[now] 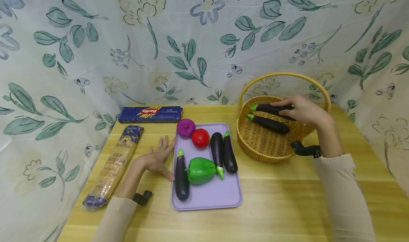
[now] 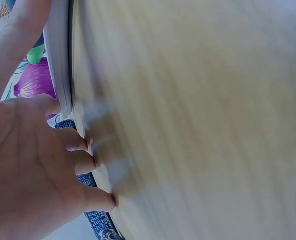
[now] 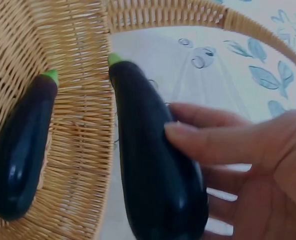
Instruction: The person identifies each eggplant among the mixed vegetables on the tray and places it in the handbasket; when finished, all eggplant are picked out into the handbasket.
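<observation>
Over the wicker basket [image 1: 265, 156], my right hand [image 1: 301, 110] grips a dark eggplant [image 3: 153, 150] with a green tip, thumb on one side and fingers on the other. A second eggplant [image 1: 268, 124] lies inside the basket, below the held one. My left hand [image 1: 156, 158] rests with spread fingers on the table at the left edge of the lilac tray [image 1: 217, 199], its fingertips and thumb close to the rim. On the tray lie several eggplants, one of them the left eggplant [image 1: 182, 178], plus a green bell pepper [image 1: 201, 171], a red tomato [image 1: 200, 138] and a purple onion [image 1: 186, 128].
A blue spaghetti box [image 1: 150, 114] lies at the back left of the wooden table [image 1: 274, 206]. In front of it is a clear bag of pasta [image 1: 115, 167], left of my left forearm. The basket's tall handle [image 1: 284, 74] arches above its opening. Floral cloth hangs behind.
</observation>
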Motion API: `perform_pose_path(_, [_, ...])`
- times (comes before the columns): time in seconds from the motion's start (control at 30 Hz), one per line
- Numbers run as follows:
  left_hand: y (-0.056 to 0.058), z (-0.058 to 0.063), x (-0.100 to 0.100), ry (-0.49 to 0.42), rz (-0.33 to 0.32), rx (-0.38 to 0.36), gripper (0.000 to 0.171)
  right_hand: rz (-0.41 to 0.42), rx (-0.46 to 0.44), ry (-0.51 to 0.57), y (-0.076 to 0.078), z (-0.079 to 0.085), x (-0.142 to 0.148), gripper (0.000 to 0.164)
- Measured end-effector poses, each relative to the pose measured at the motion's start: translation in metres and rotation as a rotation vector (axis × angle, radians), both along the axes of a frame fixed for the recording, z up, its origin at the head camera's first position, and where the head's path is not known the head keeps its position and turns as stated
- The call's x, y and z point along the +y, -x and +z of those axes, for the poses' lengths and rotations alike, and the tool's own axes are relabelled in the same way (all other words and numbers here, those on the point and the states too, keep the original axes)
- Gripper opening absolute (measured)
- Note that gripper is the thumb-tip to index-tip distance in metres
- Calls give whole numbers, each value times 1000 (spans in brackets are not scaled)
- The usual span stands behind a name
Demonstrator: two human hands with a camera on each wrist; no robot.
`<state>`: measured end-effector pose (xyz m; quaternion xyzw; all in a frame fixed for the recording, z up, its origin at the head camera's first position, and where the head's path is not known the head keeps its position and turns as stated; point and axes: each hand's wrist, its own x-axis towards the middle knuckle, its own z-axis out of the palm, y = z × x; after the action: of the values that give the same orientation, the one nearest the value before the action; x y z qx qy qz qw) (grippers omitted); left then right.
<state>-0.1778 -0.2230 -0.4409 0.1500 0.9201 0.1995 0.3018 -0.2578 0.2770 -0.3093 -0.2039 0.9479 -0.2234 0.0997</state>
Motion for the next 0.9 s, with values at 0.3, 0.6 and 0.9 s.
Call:
perform_pose_path(0.3, [1, 0, 0, -8, 7, -2, 153, -119, -71, -35, 26, -18, 1, 41])
perform_pose_path(0.6, [0, -3, 0, -3, 13, 11, 153, -184, -181, 8, 51, -38, 8, 41])
perform_pose_path(0.9, [0, -1, 0, 8, 15, 6, 153, -159, -217, 21, 65, -55, 18, 40])
